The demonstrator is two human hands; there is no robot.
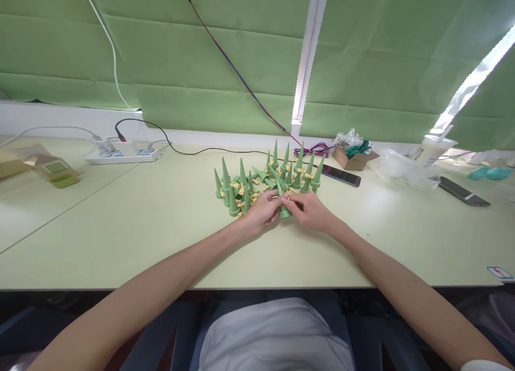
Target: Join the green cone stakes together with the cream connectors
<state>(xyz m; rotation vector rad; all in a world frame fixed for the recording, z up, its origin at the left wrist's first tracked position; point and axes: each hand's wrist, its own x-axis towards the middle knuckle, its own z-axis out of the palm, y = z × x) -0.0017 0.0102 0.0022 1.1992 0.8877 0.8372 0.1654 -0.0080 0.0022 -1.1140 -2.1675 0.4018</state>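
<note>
Between my two hands a green cone [285, 212] stands nearly upright, its wide base low and its tip pointing up. My left hand [263, 210] has its fingers closed round the cone's left side. From the right, my right hand [309, 210] pinches at the cone's middle; a small yellowish bit shows by the fingertips. Just beyond my hands, several more green cones [233, 203] stand in a loose cluster, and a few lie on their sides. Small yellow pieces [242, 190] are on and among them.
A phone [341, 176] lies right of the cones, by a cardboard box [354, 160] of wrapping. Further right are a cup [432, 150], a plastic bag [406, 170] and another phone [462, 191]. A power strip [123, 155] with cables sits at the back left.
</note>
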